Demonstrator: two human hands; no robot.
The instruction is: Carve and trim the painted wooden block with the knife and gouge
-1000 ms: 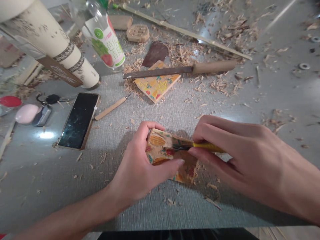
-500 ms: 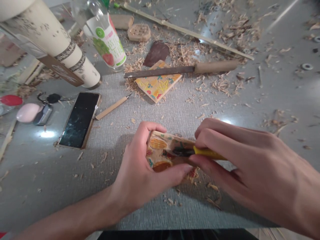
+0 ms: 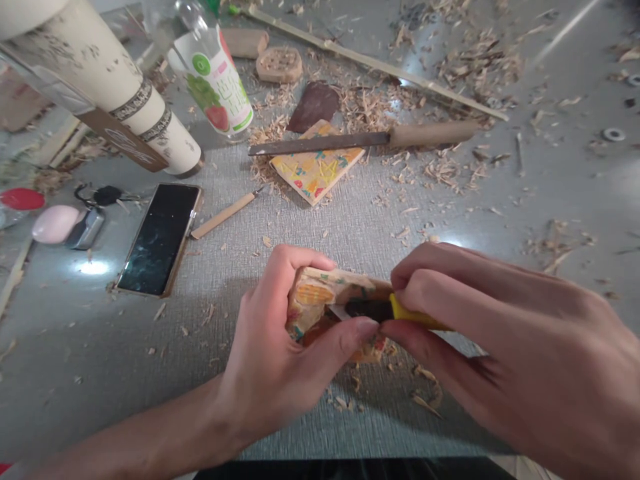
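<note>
A painted, carved wooden block [image 3: 313, 293] with yellow, orange and green patches is gripped along its left side by my left hand [image 3: 280, 340]. My left thumb lies across its near side, its tip by the blade. Closed around the yellow handle of a utility knife [image 3: 417, 317] is my right hand [image 3: 490, 327]. The knife's short blade and black front end point left over the block's face, the blade tip touching the wood. Part of the block is hidden behind both hands.
Beyond my hands, a file [image 3: 320, 143] with a wooden handle lies across a second painted wooden piece [image 3: 317, 177]. A carving tool [image 3: 225, 215] and a phone [image 3: 160, 240] lie to the left. A bottle [image 3: 220, 93] and a patterned cup [image 3: 145, 107] stand behind. Shavings [image 3: 445, 167] are scattered about.
My left hand has tilted the block, and its far edge faces me more. The left thumb has shifted closer to the blade. The knife has moved slightly.
</note>
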